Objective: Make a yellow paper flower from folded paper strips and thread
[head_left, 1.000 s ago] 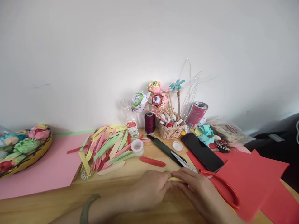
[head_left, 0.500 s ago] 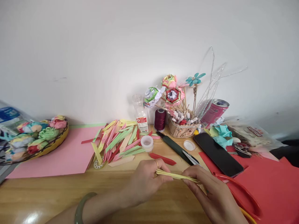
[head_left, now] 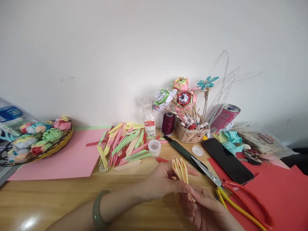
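Note:
A small bundle of folded yellow paper strips (head_left: 181, 170) is pinched between both hands above the front of the table. Its looped, layered ends point up, with some red or orange showing in the folds. My left hand (head_left: 166, 181) is closed round its side, the thumb lying across the front. From below, the fingertips of my right hand (head_left: 204, 203) grip the lower end. A thin thread (head_left: 201, 182) trails beside the right fingers. Just right of my hands lie scissors (head_left: 240, 189) with red handles, over a yellow-handled tool (head_left: 237, 205).
Loose coloured paper strips (head_left: 127, 144) lie behind my hands, near a thread spool (head_left: 167, 124), a glass bottle (head_left: 149, 120) and a small plastic cup (head_left: 154, 147). A phone (head_left: 227, 160) rests by red paper (head_left: 284, 192). Paper flowers fill a basket (head_left: 64, 143) at left.
The bundle has turned from lying level, seen edge-on, to standing with its folded ends up. My hands have come together, the right one turning palm-up beneath it. The view has shifted slightly.

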The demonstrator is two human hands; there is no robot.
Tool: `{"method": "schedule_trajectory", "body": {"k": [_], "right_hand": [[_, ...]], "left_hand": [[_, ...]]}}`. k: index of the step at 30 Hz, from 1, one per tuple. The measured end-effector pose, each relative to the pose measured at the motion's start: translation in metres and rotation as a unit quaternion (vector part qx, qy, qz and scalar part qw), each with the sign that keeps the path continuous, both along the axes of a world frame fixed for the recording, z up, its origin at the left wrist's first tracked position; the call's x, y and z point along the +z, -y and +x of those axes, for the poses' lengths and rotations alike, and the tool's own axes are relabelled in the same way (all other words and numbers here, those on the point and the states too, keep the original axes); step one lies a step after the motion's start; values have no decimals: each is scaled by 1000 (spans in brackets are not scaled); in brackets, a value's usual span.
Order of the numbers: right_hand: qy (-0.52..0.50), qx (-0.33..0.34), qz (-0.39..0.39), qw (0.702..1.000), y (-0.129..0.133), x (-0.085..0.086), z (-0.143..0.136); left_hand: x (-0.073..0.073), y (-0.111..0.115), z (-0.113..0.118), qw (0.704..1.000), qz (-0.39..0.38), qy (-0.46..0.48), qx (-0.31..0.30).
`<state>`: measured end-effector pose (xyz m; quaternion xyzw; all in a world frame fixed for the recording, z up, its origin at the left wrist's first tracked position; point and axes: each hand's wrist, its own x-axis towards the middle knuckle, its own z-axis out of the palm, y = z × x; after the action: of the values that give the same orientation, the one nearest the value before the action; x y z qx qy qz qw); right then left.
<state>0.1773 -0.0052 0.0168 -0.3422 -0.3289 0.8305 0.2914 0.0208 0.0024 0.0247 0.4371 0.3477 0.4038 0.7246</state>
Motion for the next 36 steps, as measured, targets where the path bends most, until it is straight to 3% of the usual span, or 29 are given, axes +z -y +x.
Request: {"method": "schedule_trajectory", "body": {"k": [3, 5, 8, 12, 15, 17, 21, 28, 30, 32, 36], "right_hand": [[-76, -14, -193, 978, 0, -1, 0], [-80, -23, -211, 974, -4, -1, 1], [-29, -10, -148, 989, -13, 1, 0], [67, 24, 7, 997, -24, 5, 0], [174, 69, 168, 968, -30, 9, 2], [206, 113, 227, 945, -34, 10, 3], [193, 192, 181, 945, -39, 11, 3], [216, 184, 222, 933, -39, 4, 2], [264, 186, 287, 902, -36, 1, 2], [346, 168, 387, 838, -32, -3, 1], [466, 40, 617, 633, -26, -17, -2]], "left_hand": [[-3, -5, -1, 998, -34, 47, 0], [-6, -8, 1, 996, -48, 67, 23], [-8, -10, 4, 992, -66, 73, 79], [-5, -11, 4, 988, -74, 79, 110], [-3, -12, 1, 988, -63, 72, 121], [-3, -13, -1, 989, -64, 60, 116], [-4, -12, -3, 991, -91, 37, 95], [-2, -11, -3, 994, -62, 35, 82], [-4, -12, -3, 993, -58, 32, 94], [-5, -12, -2, 990, -69, 33, 120], [-7, -11, 2, 978, -90, 62, 177]]}}
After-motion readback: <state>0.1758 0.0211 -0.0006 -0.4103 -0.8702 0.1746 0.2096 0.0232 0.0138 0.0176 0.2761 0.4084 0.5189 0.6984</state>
